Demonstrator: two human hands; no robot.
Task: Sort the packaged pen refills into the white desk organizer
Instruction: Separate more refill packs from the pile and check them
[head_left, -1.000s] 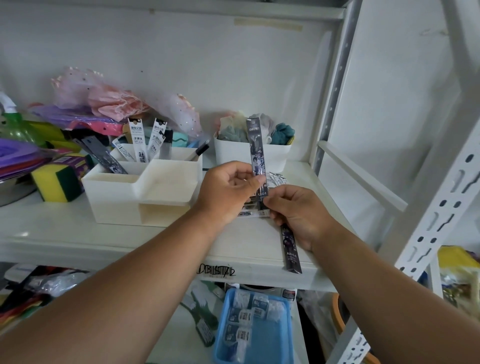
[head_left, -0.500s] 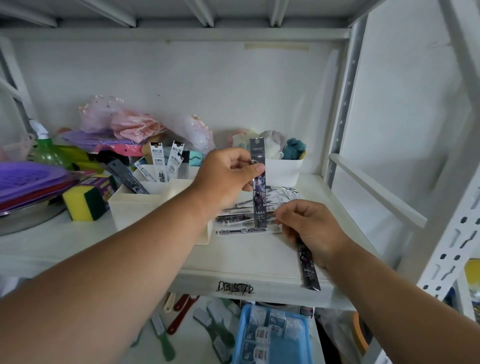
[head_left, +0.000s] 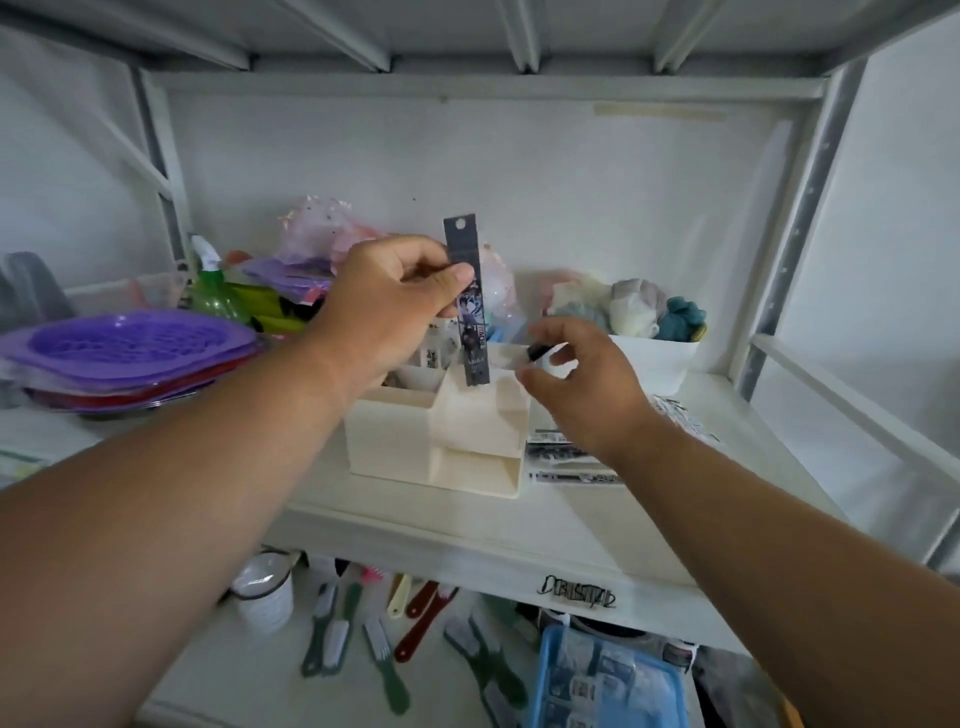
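Note:
My left hand (head_left: 395, 312) pinches a dark packaged pen refill (head_left: 467, 306) upright, its lower end dipping into the white desk organizer (head_left: 436, 441) at a middle compartment. White refill packs (head_left: 431, 358) stand in the organizer's back section, mostly hidden behind that hand. My right hand (head_left: 576, 384) hovers at the organizer's right rear corner, thumb and forefinger curled around a black-tipped marker (head_left: 537, 354) that stands there. Several more refill packs (head_left: 566, 460) lie flat on the shelf (head_left: 675, 519), just right of the organizer and partly under my right wrist.
A white bin of cloths (head_left: 649, 364) stands to the right. Purple trays (head_left: 130, 343) and a green spray bottle (head_left: 213, 291) crowd the left. A shelf upright (head_left: 795, 234) bounds the right side. Below lie brushes (head_left: 363, 639), a mug (head_left: 265, 597) and a blue basket (head_left: 597, 686).
My left hand carried the dark pack from above the loose pile leftward to the organizer. My right hand left the pile, no longer shows the second dark pack, and rose to the marker.

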